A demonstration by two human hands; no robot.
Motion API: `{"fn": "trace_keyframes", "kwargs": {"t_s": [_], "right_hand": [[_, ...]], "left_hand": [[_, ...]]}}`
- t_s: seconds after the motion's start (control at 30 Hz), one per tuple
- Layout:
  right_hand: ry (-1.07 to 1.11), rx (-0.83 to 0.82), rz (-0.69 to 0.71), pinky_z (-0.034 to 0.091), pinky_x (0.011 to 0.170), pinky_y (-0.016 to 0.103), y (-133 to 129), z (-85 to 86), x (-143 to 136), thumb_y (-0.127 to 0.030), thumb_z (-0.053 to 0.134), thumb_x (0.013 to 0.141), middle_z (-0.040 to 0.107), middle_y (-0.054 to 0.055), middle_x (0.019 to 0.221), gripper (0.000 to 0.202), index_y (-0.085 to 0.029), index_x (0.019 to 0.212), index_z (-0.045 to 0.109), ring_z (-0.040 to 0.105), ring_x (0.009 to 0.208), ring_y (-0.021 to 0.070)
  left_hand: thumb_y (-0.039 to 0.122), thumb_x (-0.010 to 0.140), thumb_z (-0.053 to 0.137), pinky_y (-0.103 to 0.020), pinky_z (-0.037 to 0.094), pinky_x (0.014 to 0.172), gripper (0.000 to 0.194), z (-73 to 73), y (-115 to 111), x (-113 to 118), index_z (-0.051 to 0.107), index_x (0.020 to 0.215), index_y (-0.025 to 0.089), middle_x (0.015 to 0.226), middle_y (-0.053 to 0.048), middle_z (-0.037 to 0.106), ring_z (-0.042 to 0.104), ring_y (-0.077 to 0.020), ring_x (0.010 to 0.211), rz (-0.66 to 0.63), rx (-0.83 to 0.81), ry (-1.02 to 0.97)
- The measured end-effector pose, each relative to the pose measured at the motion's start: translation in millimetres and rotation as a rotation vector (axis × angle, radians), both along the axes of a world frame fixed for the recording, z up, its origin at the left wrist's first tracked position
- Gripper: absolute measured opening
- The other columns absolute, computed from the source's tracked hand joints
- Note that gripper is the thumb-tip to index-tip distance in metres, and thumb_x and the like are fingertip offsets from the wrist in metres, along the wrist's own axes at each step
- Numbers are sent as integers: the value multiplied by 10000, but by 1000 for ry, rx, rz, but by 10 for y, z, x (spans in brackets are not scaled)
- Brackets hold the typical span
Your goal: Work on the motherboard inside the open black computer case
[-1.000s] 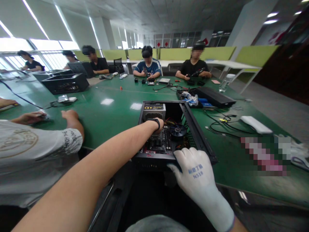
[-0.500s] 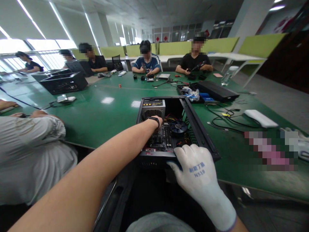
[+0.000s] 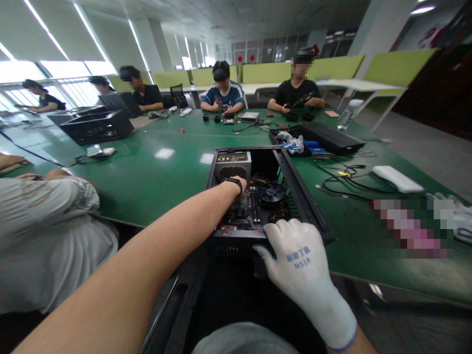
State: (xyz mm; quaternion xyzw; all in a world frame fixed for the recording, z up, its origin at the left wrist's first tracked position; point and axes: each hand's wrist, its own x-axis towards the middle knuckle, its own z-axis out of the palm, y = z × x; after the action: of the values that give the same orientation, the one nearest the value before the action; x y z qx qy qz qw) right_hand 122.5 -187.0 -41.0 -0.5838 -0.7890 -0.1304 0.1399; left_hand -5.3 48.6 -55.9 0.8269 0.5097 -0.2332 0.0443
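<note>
An open black computer case (image 3: 306,196) lies on its side at the table's near edge. Inside it I see a grey power supply (image 3: 231,169), a round black cooling fan (image 3: 272,194) and a circuit board (image 3: 250,209). My left hand (image 3: 240,184), bare with a black wristband, reaches down into the case beside the power supply; its fingers are hidden. In a white glove, my right hand (image 3: 297,250) grips the near rim of the case, fingers over the top and thumb in front.
Right of the case lie black cables (image 3: 335,182), a white box-like object (image 3: 398,179) and another glove (image 3: 459,216). Behind is a black tray (image 3: 280,140) with gloves. Another computer case (image 3: 98,125) stands far left. A person in grey (image 3: 47,236) sits close on my left; others work across the table.
Both hands keep their places on and in the case. Only a very slight shift of the whole view shows.
</note>
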Motion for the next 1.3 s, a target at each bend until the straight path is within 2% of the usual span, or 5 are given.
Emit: {"fn": "trace_keyframes", "kwargs": {"t_s": [0.13,0.4,0.7,1.07,1.3], "right_hand": [[-10,-5,-1,182,663,365,0,0,-3,-447,676,802,606,64,795,229,-239,861,603,478,763,242],[-6,8,6,186,667,369,9,-23,2,-450,653,820,598,65,799,222,-239,863,596,480,769,249],[-8,8,4,186,671,367,10,-7,-9,-442,653,820,602,66,796,221,-234,879,605,480,766,249],[-7,9,4,183,677,367,-19,-24,0,-431,665,817,591,60,811,220,-233,889,602,464,779,247],[-4,9,8,174,678,361,-7,-23,-31,-430,660,821,580,55,808,223,-227,886,596,455,778,235]], "left_hand": [[263,454,902,-286,549,872,646,-18,18,8,772,1079,162,1075,-135,754,698,-291,1018,13,6,29],[193,513,876,-285,547,885,635,54,-45,1,750,1134,157,1132,-131,742,692,-273,1035,-19,16,42],[255,495,896,-326,550,882,611,40,-38,13,773,1082,139,1073,-143,752,692,-303,1013,-17,13,3],[262,541,875,-318,539,931,587,143,-114,38,767,1104,132,1123,-142,742,679,-306,1075,-22,-27,64],[302,545,868,-336,548,901,570,84,-71,21,777,1083,138,1077,-145,750,686,-316,1044,-7,-13,29]]}}
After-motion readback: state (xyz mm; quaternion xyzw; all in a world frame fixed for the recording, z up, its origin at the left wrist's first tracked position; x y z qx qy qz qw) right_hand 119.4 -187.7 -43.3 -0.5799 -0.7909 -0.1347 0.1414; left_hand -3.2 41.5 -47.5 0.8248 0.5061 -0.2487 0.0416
